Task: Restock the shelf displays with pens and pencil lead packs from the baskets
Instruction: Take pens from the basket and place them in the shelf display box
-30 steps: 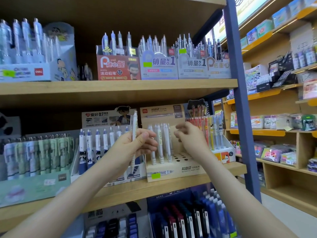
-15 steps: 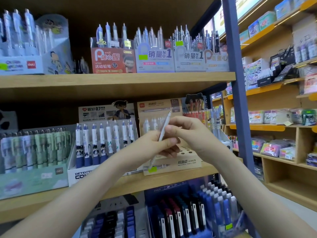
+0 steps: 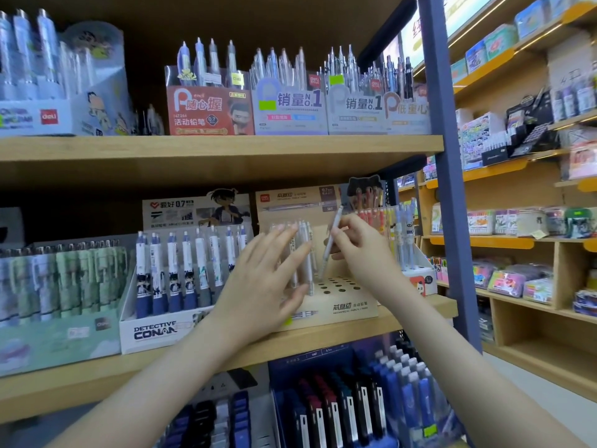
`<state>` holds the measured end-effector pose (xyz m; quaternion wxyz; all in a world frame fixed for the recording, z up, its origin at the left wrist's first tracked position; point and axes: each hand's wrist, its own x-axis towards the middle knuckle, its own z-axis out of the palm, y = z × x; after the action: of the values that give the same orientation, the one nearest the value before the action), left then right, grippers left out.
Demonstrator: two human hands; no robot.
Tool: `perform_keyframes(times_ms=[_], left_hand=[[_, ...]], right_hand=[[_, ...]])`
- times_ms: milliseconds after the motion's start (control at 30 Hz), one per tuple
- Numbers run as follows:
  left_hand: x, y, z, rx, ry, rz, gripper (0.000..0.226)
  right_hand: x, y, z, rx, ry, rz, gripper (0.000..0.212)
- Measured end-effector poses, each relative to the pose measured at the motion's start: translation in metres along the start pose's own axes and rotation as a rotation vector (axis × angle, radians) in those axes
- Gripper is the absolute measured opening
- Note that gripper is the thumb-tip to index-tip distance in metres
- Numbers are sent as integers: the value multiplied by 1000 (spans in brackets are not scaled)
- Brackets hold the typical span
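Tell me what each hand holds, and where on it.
The right hand pinches a white mechanical pencil around its upper barrel; the left hand holds nothing.

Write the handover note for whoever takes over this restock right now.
Right hand: pinches a white mechanical pencil, tilted, tip down at the holes of the beige display stand on the middle shelf.
Left hand: open, fingers spread in front of the pencils standing in the stand's left rows.
Done: a few pencils stand in the stand.
Left: seat this pencil; many holes on the right are empty. The baskets are not in view.
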<state>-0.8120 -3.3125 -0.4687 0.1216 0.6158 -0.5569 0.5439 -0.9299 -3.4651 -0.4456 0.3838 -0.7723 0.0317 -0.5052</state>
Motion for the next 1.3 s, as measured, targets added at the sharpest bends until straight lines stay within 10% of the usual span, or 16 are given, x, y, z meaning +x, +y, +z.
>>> perform_keyframes(times_ms=[367,933,1300], left_hand=[[0,-2,3,36,30,-24,61],[7,-8,-2,65,-21,-24,74],[-27,12,-32,-80,-14,-152,58]], right_hand=[[13,3,11,-115,-79,-72,63],[15,8,11,-421,-279,-71,68],[-75,-38,17,-208,91,-174,46]])
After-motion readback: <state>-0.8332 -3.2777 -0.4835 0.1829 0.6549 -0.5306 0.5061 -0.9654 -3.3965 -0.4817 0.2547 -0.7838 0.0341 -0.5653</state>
